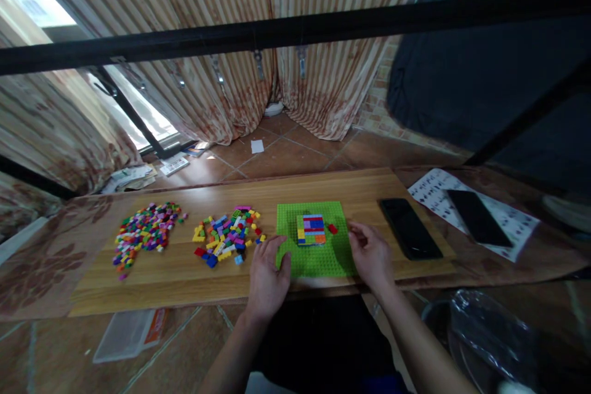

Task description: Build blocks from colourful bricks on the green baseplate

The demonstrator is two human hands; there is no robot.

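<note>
A green studded baseplate (289, 265) lies on the wooden board in front of me. On it stands a low block of stacked toy bricks (313, 229), its top mixing red, blue, purple, yellow, white and orange. A single red brick (332, 229) sits just right of that block. My left hand (270, 268) rests at the plate's left edge, thumb and fingers apart, with nothing seen in it. By the right edge is my right hand (370, 253), its fingers loosely bent and thumb slightly apart, no brick visible between them.
Left of the plate lie a pile of larger bricks (228, 237) and, farther left, a heap of small bricks (148, 231). A black phone (410, 228) lies at right on the wooden board (184, 289). Beyond it, another dark phone (478, 217) rests on a printed sheet (429, 181).
</note>
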